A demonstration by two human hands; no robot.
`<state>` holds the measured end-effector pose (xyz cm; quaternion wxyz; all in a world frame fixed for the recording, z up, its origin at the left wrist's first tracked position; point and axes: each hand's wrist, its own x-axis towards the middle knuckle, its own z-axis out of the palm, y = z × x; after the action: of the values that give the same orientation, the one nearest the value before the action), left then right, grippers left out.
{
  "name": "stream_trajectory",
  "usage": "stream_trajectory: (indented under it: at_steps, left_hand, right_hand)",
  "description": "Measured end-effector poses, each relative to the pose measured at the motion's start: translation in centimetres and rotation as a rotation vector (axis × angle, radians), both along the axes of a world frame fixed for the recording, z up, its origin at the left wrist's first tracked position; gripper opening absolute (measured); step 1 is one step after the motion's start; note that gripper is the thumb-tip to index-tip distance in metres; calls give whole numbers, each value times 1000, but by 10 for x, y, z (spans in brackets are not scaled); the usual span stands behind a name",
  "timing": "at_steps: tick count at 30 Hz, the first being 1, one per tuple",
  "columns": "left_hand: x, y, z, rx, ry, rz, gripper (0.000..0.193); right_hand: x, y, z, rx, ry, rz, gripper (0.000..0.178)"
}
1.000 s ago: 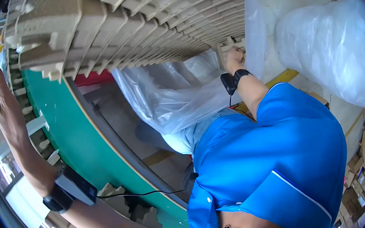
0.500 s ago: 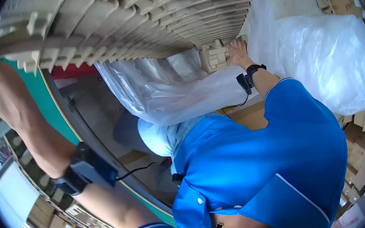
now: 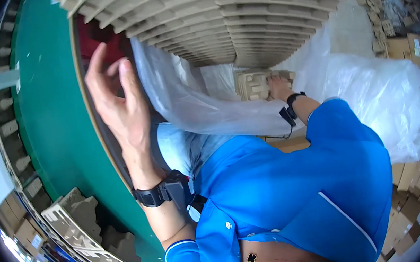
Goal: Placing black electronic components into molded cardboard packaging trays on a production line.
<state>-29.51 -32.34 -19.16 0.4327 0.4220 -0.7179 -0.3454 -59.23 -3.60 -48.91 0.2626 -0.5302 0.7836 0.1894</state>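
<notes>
A tall stack of nested grey-beige moulded pulp trays (image 3: pixel 217 13) fills the far middle, its ribbed edges running down to a moulded pulp piece (image 3: pixel 252 86) low at its foot. My right hand (image 3: pixel 280 88) is on that piece, fingers bent over its right part; their tips are partly hard to make out. My left hand (image 3: pixel 122 107) is raised at the left of the stack, open, with fingers apart and nothing in it. A sheet of clear plastic film (image 3: pixel 191 99) hangs below the stack, between it and my body.
A green table top (image 3: pixel 54 128) runs along my left, with more pulp trays (image 3: pixel 88 222) at its near left edge. To the right bulges a large clear plastic bag (image 3: pixel 383 106). Cardboard boxes (image 3: pixel 417 180) and loose pulp pieces (image 3: pixel 373 19) lie beyond.
My left hand has come off the stack's left side and moved right, nearer my body. The stack sits further right in view. My right hand stays at the low pulp piece.
</notes>
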Motion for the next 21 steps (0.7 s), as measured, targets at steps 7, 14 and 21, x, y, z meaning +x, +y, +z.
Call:
stream_trajectory:
  at_steps: [7,14,21]
  left_hand:
    - [18,21,-17,249,-28,16,38]
    - [25,41,-68,589,162,-200,40]
    - [9,40,-161,995,329,-156,58]
  right_hand:
    - [-34,-17,-35,-1,11,70,45]
    - [-20,-61,92,-167,-162,-89,37]
    - [6,-66,215,-551,-596,-146,36]
